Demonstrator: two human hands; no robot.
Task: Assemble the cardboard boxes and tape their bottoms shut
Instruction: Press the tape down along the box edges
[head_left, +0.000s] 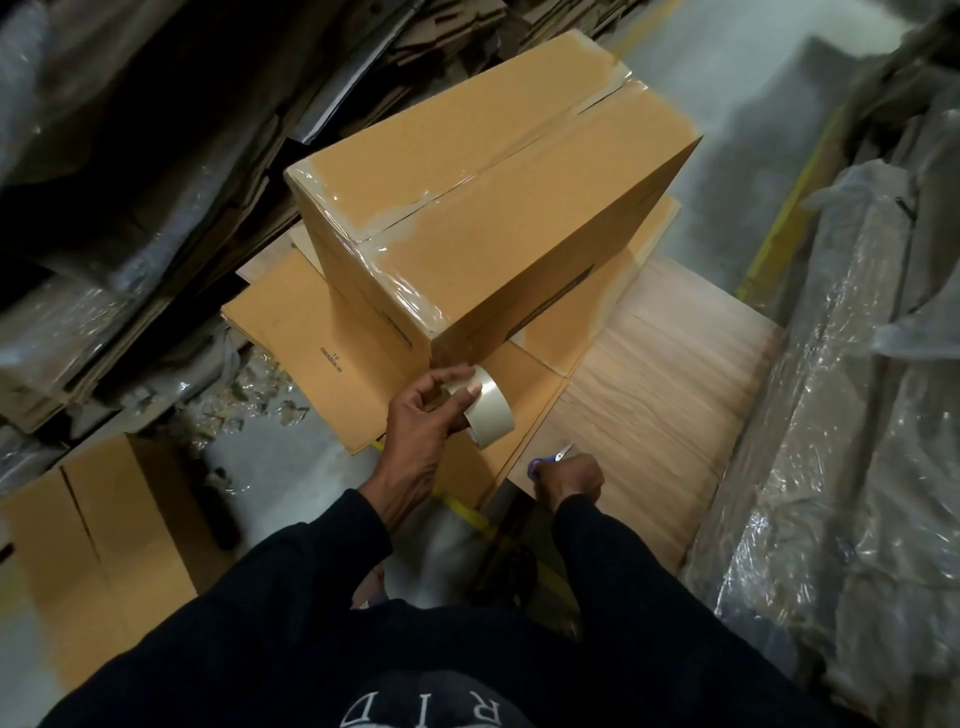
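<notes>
An assembled brown cardboard box (488, 197) stands upturned on a stack of flat cardboard sheets (311, 343). Clear tape runs along its centre seam and over its near edge. My left hand (421, 421) grips a roll of clear tape (485, 413) right below the box's near corner. My right hand (569, 480) holds purple-handled scissors (550, 460), blades pointing up and away, low to the right of the roll.
Another brown box (88, 545) sits on the floor at lower left. Piles of flattened cardboard (171, 156) lean along the left. Plastic-wrapped bundles (857, 415) line the right. A pale wooden board (665, 389) lies under the sheets. Yellow floor lines (779, 228) cross the grey concrete.
</notes>
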